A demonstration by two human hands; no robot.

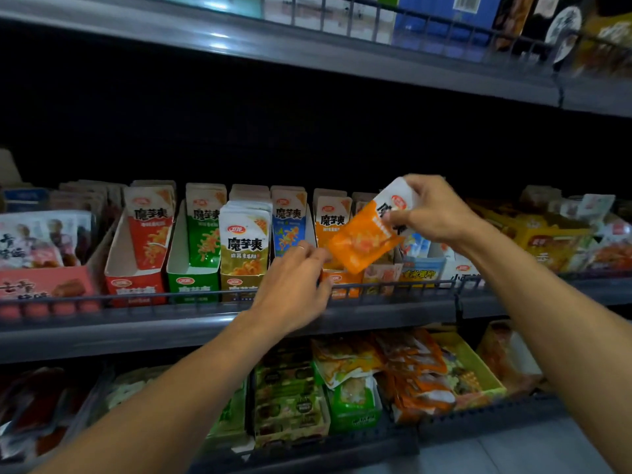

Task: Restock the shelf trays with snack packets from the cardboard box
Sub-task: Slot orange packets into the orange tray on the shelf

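I'm looking at the middle shelf (pixel 205 323), where a row of open-fronted card trays stands behind a wire rail (pixel 376 288). The red tray (pixel 135 285) holds red-and-white packets leaning back, the green tray (pixel 193 280) green ones, and the gold tray (pixel 241 280) a tight upright stack right at the front. A blue-and-white packet (pixel 289 222) stands next in line, though my left hand hides its tray. The orange tray (pixel 342 280) sits just right of that hand, with orange packets (pixel 333 217) upright at its back.

My right hand (pixel 434 212) pinches the white top end of an orange snack packet (pixel 364 239), fingers clamped on it. The packet hangs tilted in the air above the orange tray, white end up to the right. My left hand (pixel 290 285) reaches in from below, its fingertips (pixel 319 254) closed on the packet's lower left corner.

The packet is orange with a white top, a red oval logo and black characters partly covered by my fingers. The row's packets read 魔芋爽, the same on every colour.

On the lower shelf, loose orange and green packets are heaped in a yellow-green tray (pixel 478 364). A pink box (pixel 44 282) of other snacks stands at far left, but its writing is too blurred to read.
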